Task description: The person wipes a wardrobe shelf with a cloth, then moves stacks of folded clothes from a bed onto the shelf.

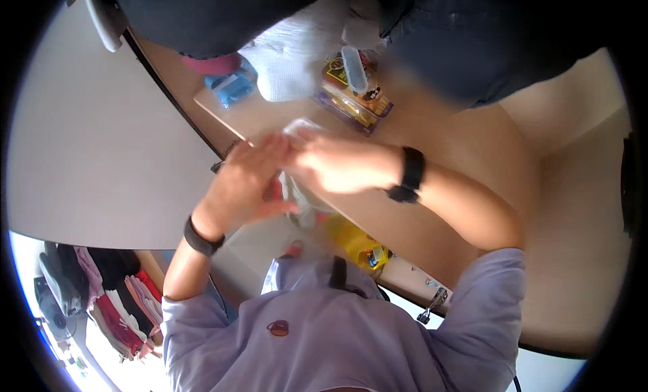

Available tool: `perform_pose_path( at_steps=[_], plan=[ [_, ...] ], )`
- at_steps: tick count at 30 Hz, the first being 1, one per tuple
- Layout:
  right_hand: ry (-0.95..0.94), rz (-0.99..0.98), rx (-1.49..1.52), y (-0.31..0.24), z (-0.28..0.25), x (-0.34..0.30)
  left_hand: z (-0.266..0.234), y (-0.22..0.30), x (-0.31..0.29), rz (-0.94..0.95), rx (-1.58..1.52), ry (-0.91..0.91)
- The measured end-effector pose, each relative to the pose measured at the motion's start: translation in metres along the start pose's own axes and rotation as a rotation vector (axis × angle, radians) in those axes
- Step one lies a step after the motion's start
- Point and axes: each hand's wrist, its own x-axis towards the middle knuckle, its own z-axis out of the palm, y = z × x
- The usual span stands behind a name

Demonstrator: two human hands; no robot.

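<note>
My left hand (246,179) and my right hand (331,161) meet over the near edge of a wooden shelf, both smeared by motion. The left thumb stands apart from its fingers, which reach flat toward the right hand. Whitish, thin cloth-like material (302,127) shows at the right hand's closed fingers. More pale material (302,206) hangs below the hands, near the left thumb; its kind is unclear. Just beyond lie a white knit cloth (287,61), a blue packet (233,85), a colourful flat package (354,102) and a clear plastic case (354,69).
Dark garments (459,48) fill the far side of the wooden shelf (472,149). A large grey door panel (101,142) stands at the left, with folded clothes (111,291) below it. Under the shelf edge sits a yellow bag (354,240), near a metal hinge (433,304).
</note>
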Motion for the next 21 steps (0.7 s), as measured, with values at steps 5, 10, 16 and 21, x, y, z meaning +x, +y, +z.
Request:
perform_pose_path(
  at_steps=[5, 10, 16, 21],
  plan=[
    [0.0, 0.194, 0.037, -0.053, -0.015, -0.086, 0.025, 0.062, 0.009, 0.208, -0.022, 0.023],
    [-0.321, 0.591, 0.176, -0.108, -0.061, -0.124, 0.046, 0.101, 0.023, 0.465, -0.222, -0.03],
    [-0.289, 0.715, 0.106, -0.132, -0.052, -0.132, 0.057, 0.104, 0.024, 0.538, -0.209, -0.074],
    [-0.03, 0.558, -0.011, -0.122, -0.027, -0.102, 0.039, 0.077, 0.012, 0.409, -0.117, -0.087]
  ],
)
